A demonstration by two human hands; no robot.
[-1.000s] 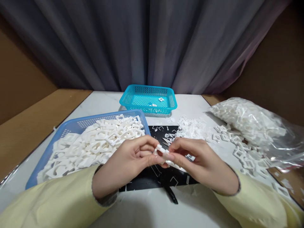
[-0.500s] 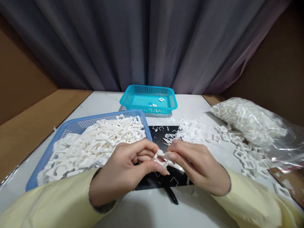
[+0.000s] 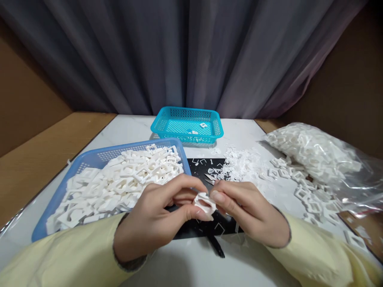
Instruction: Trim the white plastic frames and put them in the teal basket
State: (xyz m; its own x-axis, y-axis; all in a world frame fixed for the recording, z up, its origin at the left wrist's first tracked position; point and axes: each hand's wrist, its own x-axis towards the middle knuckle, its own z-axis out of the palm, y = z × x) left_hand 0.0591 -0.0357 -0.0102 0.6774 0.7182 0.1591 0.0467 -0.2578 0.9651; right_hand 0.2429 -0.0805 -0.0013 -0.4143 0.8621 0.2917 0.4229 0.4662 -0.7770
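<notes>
Between the thumb and fingers of my left hand (image 3: 163, 217) is a small white frame-like piece (image 3: 205, 203) with an opening through its middle. My right hand (image 3: 248, 207) is closed at the piece's right edge, thumb and forefinger pinched against it. Beneath both hands lies a black mat (image 3: 191, 229) strewn with thin white scraps. Pointed metal tips (image 3: 210, 178) show just beyond my fingers, and a black handle (image 3: 216, 246) sticks out on the near side; whether they belong to one tool is hidden by my hands.
A blue basket (image 3: 186, 159) heaped with white pieces stands at left. Farther back is a turquoise basket (image 3: 187, 139) with a few pieces. To the right lie a heap of white scraps (image 3: 245, 163), loose white frames (image 3: 311, 201) and a clear bag (image 3: 314, 149) full of pieces.
The white piece has turned in my fingers, so its opening now faces me more. My right fingers have shifted slightly along its right edge. The baskets and bag are unmoved.
</notes>
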